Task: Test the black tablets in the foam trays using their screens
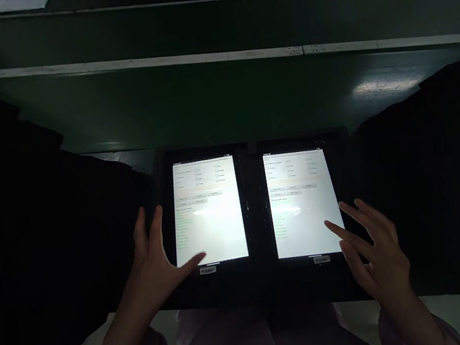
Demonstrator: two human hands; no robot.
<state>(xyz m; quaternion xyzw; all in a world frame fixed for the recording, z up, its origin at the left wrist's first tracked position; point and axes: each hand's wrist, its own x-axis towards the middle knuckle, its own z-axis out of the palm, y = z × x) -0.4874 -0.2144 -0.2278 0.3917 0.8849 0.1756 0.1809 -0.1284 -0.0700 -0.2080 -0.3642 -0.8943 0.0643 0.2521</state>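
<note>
1. Two tablets lie side by side, screens up and lit, in front of the person: the left tablet (pixel 210 227) and the right tablet (pixel 305 216), a dark gap between them.
2. Each screen shows rows of checkboxes, grey buttons and lines of green text; a small barcode label sits below each, the left label (pixel 208 270) and the right label (pixel 321 259).
3. The left hand (pixel 153 270) is spread wide, its thumb over the lower part of the left screen, other fingers beyond the outer edge; it grasps nothing, and I cannot tell whether the thumb touches.
4. The right hand (pixel 384 264) has loosely parted fingers, the index over the right screen; it grips nothing, contact unclear.
5. Beyond the tablets stands a dark green panel (pixel 185 101), crossed by a pale strip (pixel 153 63).
6. White paper (pixel 22 2) lies at the far left.
</note>
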